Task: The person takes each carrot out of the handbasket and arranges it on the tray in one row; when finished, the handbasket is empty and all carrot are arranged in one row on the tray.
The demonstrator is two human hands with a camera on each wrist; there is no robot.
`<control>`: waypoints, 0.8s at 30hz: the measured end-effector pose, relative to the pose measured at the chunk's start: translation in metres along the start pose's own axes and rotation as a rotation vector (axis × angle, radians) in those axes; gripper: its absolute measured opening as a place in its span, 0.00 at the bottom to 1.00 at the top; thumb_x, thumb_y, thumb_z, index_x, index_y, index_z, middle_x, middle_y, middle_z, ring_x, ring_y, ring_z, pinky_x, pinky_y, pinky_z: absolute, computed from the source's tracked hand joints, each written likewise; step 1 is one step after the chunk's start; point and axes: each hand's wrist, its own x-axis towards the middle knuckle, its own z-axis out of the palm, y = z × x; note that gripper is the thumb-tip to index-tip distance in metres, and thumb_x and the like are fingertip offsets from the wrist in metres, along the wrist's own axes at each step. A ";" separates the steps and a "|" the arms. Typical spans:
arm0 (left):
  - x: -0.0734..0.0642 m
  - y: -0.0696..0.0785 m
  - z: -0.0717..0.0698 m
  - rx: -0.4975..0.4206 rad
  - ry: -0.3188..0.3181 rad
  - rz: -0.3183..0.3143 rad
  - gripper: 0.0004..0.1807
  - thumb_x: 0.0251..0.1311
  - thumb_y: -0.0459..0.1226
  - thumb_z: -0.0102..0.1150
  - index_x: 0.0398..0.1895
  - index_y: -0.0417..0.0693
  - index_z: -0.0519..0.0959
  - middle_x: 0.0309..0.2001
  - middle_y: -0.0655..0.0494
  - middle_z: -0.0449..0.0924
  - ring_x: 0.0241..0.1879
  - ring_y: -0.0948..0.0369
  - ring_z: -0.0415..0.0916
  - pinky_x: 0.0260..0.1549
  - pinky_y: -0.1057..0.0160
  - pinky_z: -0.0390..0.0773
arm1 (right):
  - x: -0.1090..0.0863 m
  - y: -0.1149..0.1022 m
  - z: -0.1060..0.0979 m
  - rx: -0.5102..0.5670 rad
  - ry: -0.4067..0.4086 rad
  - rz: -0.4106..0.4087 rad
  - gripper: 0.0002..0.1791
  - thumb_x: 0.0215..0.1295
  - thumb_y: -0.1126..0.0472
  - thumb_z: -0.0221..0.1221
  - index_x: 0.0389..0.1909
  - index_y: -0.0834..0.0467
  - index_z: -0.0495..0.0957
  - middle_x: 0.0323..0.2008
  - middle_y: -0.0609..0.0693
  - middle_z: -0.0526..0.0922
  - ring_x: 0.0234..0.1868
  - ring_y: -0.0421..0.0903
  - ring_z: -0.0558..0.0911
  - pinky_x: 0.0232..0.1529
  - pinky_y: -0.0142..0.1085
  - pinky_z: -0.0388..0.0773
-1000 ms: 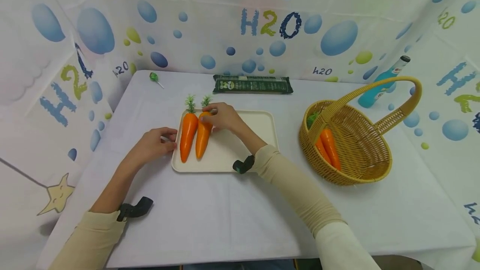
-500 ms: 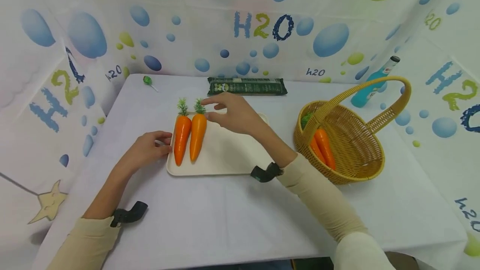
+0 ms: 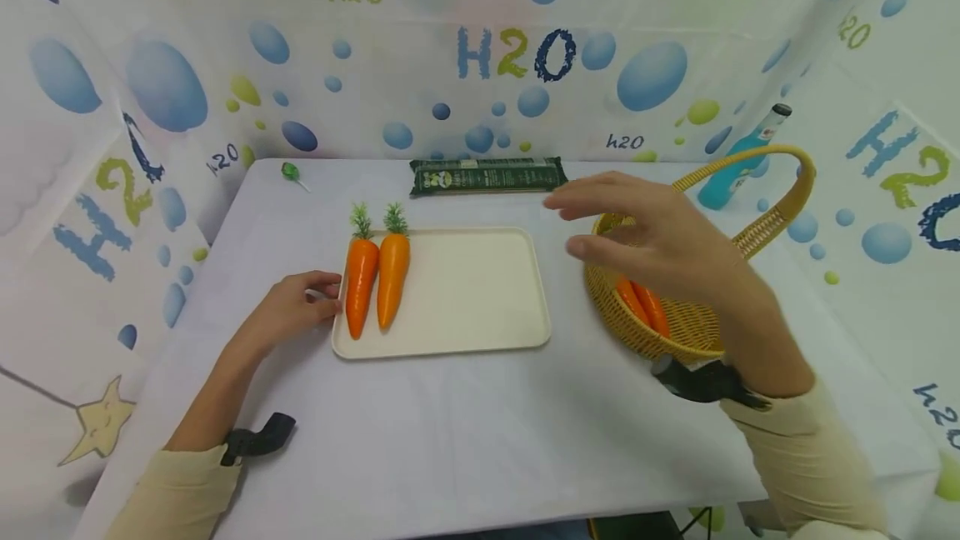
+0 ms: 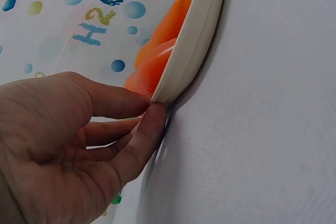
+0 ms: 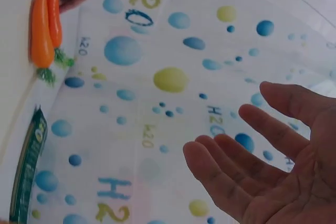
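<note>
Two orange carrots with green tops, the left one (image 3: 362,288) and the right one (image 3: 393,280), lie side by side at the left end of a cream tray (image 3: 472,294). My left hand (image 3: 294,312) pinches the tray's left rim between thumb and fingers, as the left wrist view shows up close on the tray edge (image 4: 195,38). Raised over the yellow wicker basket (image 3: 611,311), my right hand (image 3: 660,242) holds nothing, its fingers apart and extended. More carrots (image 3: 649,308) lie inside the basket, partly hidden beneath that hand.
A dark green packet (image 3: 487,176) lies behind the tray. At the back left is a green lollipop (image 3: 291,172). A bottle of blue liquid (image 3: 738,163) stands behind the basket, whose tall handle (image 3: 798,190) arches upward. Printed cloth walls surround the white table (image 3: 450,432).
My right hand has let go of the right carrot and moved right, from the tray to above the basket. The left hand stays at the tray's left rim.
</note>
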 end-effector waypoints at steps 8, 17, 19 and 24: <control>0.000 -0.002 0.003 0.020 0.006 0.008 0.29 0.66 0.41 0.59 0.66 0.35 0.69 0.51 0.41 0.77 0.49 0.47 0.76 0.43 0.54 0.81 | -0.066 0.047 -0.065 -0.182 -0.186 0.135 0.24 0.66 0.61 0.64 0.61 0.40 0.76 0.57 0.37 0.77 0.54 0.38 0.78 0.48 0.29 0.77; -0.003 0.002 0.002 0.005 0.003 0.006 0.29 0.66 0.40 0.59 0.66 0.33 0.69 0.52 0.38 0.77 0.47 0.47 0.77 0.42 0.56 0.81 | -0.065 0.144 -0.054 -0.060 -0.298 0.431 0.28 0.71 0.51 0.58 0.70 0.47 0.68 0.66 0.49 0.71 0.61 0.53 0.73 0.56 0.47 0.74; -0.003 0.001 0.003 -0.004 -0.002 0.007 0.29 0.66 0.40 0.59 0.66 0.33 0.69 0.52 0.39 0.77 0.47 0.48 0.77 0.41 0.57 0.82 | -0.061 0.156 -0.043 -0.058 -0.341 0.460 0.29 0.72 0.51 0.58 0.72 0.50 0.66 0.66 0.54 0.70 0.62 0.57 0.71 0.57 0.56 0.71; -0.002 0.002 0.002 -0.001 0.005 0.018 0.28 0.66 0.39 0.59 0.65 0.33 0.70 0.51 0.40 0.78 0.47 0.48 0.77 0.40 0.58 0.82 | -0.049 0.170 -0.016 -0.118 -0.409 0.489 0.30 0.70 0.54 0.60 0.69 0.58 0.67 0.62 0.62 0.73 0.60 0.63 0.72 0.56 0.60 0.70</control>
